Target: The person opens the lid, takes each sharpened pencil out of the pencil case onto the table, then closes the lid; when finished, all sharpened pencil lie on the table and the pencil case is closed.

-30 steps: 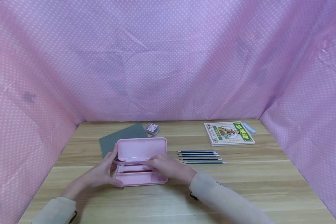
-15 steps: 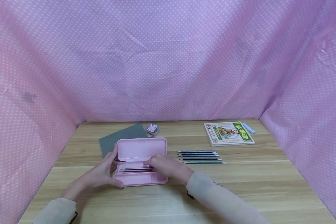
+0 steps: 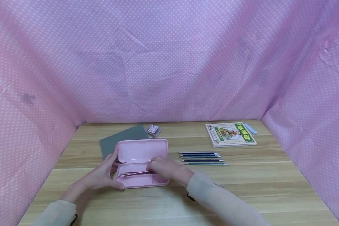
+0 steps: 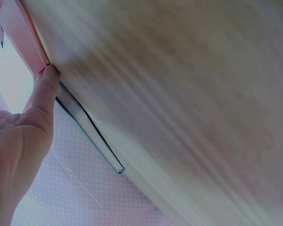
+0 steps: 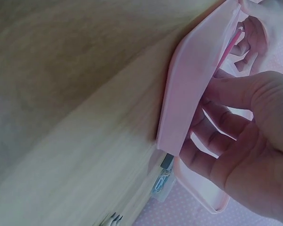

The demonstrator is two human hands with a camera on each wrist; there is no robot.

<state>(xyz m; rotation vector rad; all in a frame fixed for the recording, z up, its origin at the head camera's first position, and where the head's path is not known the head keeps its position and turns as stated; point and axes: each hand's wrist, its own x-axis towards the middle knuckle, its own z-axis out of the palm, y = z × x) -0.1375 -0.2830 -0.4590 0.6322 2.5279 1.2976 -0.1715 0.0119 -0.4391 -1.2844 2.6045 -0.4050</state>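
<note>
A pink pencil case (image 3: pixel 135 180) lies on the table with its lid (image 3: pixel 142 150) raised. My left hand (image 3: pixel 100 176) holds it at the left end, thumb at the front corner and fingers along the lid's edge. My right hand (image 3: pixel 168 169) reaches into the right part of the case and pinches a dark red pencil (image 3: pixel 134 174), whose tip end slants over the divider. Behind it lies another pencil (image 3: pixel 129 172) in the rear compartment. In the right wrist view, the red pencil (image 5: pixel 229 48) shows beyond my thumb; its other end is hidden by my fingers.
Several dark and green pencils (image 3: pixel 204 160) lie in a row right of the case. A grey-green book (image 3: pixel 124 138) and a small clear box (image 3: pixel 153 130) of paper clips sit behind it. Back right are an illustrated book (image 3: pixel 231 135) and a light blue object (image 3: pixel 250 129).
My right hand has shifted slightly, and the pencil in it has moved toward the front of the case, its tip now slanting over the divider. My left hand stays put.
</note>
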